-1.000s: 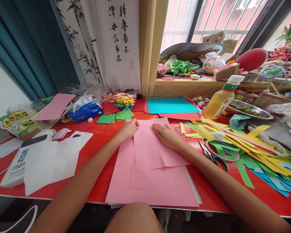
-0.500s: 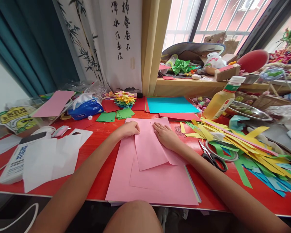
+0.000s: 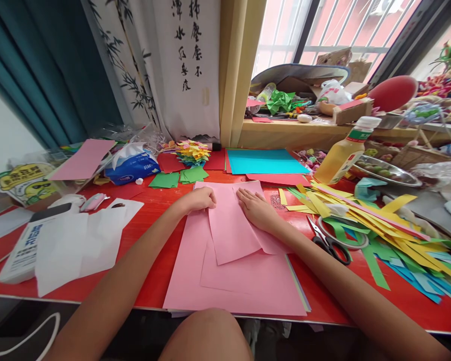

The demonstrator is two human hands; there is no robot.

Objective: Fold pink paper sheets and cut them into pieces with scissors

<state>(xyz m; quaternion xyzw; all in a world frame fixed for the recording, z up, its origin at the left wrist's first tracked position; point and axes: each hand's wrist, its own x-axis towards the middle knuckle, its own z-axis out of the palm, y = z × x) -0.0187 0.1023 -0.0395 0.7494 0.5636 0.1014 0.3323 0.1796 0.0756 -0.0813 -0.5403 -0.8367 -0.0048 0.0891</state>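
A smaller sheet of pink paper (image 3: 231, 235), with a flap folded over, lies on a larger pink sheet (image 3: 195, 301) at the table's front middle. My left hand (image 3: 202, 198) is closed at the upper left edge of the small sheet, fingers curled and pinching it. Flat on the fold lies my right hand (image 3: 253, 205), fingers stretched out and pressing the paper down. Edges of pale coloured sheets (image 3: 302, 291) peek out under the large one at the right.
Scissors (image 3: 327, 243), a tape ring (image 3: 361, 245) and many paper strips (image 3: 394, 225) lie to the right, below a juice bottle (image 3: 340, 155). A tissue pack (image 3: 132, 165), green paper squares (image 3: 193, 175) and a turquoise sheet (image 3: 265, 162) sit behind. White papers (image 3: 82, 245) lie left.
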